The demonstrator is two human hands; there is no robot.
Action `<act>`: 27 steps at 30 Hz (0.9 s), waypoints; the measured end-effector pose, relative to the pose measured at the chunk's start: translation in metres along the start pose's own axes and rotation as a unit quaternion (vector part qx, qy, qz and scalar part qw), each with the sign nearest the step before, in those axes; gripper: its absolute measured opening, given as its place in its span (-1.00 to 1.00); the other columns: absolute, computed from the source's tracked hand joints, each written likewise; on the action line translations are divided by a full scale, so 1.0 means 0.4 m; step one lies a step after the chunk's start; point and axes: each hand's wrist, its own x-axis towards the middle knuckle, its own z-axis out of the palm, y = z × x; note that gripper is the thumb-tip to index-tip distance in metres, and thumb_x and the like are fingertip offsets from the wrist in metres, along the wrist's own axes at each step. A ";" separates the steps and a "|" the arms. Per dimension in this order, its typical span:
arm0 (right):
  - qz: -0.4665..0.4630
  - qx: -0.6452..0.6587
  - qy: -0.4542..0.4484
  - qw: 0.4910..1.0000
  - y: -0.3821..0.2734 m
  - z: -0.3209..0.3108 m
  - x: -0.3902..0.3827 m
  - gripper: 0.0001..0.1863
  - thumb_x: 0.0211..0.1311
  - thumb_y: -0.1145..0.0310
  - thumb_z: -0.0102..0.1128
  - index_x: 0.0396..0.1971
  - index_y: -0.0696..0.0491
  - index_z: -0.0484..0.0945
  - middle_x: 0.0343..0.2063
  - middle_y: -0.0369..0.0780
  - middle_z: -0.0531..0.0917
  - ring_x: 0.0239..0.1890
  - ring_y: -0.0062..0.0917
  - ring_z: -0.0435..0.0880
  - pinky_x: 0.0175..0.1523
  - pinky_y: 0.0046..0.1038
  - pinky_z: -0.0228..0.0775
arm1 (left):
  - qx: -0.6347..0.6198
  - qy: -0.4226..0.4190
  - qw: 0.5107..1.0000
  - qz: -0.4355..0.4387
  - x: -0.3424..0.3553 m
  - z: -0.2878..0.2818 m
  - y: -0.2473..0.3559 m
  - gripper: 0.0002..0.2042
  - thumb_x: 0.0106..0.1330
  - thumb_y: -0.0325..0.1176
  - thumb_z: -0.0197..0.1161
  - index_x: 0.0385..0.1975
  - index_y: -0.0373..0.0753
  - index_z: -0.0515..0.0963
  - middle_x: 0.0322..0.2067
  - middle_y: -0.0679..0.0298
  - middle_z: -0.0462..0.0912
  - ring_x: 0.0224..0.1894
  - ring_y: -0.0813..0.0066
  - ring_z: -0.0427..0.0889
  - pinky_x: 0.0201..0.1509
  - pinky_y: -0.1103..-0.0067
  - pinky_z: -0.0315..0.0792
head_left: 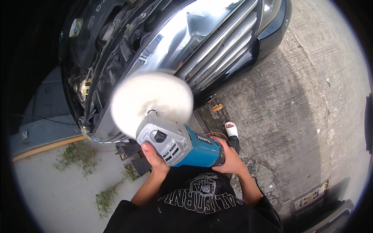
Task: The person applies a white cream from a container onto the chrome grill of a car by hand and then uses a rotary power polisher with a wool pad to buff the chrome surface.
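A teal and silver power polisher [180,143] is held low in front of my body, its round white pad [145,95] over the polished chrome front trim [194,15] of a dark car. The pad's edge looks blurred; I cannot tell whether it touches the metal. My left hand [154,157] is closed on the silver head of the polisher, thumb along its side. My right hand [229,159] wraps round the rear end of the teal body, near an orange cord [210,133].
The car's open engine bay [112,42] lies at upper left, slatted grille [223,46] ahead. Rough concrete [311,128] stretches rightward, near my foot in a white sandal [231,128]. A yellow pipe [50,148] and weeds [77,159] are at left; a dry leaf [217,107] lies below the bumper.
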 end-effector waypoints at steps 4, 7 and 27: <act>0.035 0.076 0.139 0.987 0.024 -0.059 -0.027 -0.06 -0.36 0.48 0.45 0.21 0.11 0.25 0.01 -0.13 0.54 0.08 -0.41 0.52 0.21 -0.35 0.32 | 0.141 -0.098 0.982 0.074 0.131 0.214 0.075 -0.46 0.48 0.01 -0.10 0.02 -0.47 0.44 -0.20 0.01 0.66 -0.14 0.31 0.63 -0.05 0.44 0.45; 0.091 0.118 0.163 0.975 0.023 -0.095 -0.039 -0.02 -0.37 0.49 0.45 0.24 0.15 0.19 0.00 -0.13 0.51 0.05 -0.44 0.52 0.17 -0.36 0.34 | 0.150 -0.142 0.974 0.094 0.193 0.330 0.138 -0.49 0.42 0.04 0.05 -0.08 -0.43 0.47 -0.37 -0.06 0.67 -0.29 0.06 0.71 -0.19 0.36 0.50; 0.168 -0.152 -0.128 0.966 -0.305 0.063 0.014 0.07 -0.25 0.35 0.45 0.35 -0.16 0.02 -0.09 0.06 0.61 -0.18 0.12 0.61 -0.03 -0.10 0.50 | -0.108 0.177 0.978 -0.016 -0.006 -0.171 0.069 -0.37 0.51 0.16 -0.30 0.21 -0.34 0.27 0.08 0.15 0.44 0.10 0.40 0.48 0.19 0.47 0.37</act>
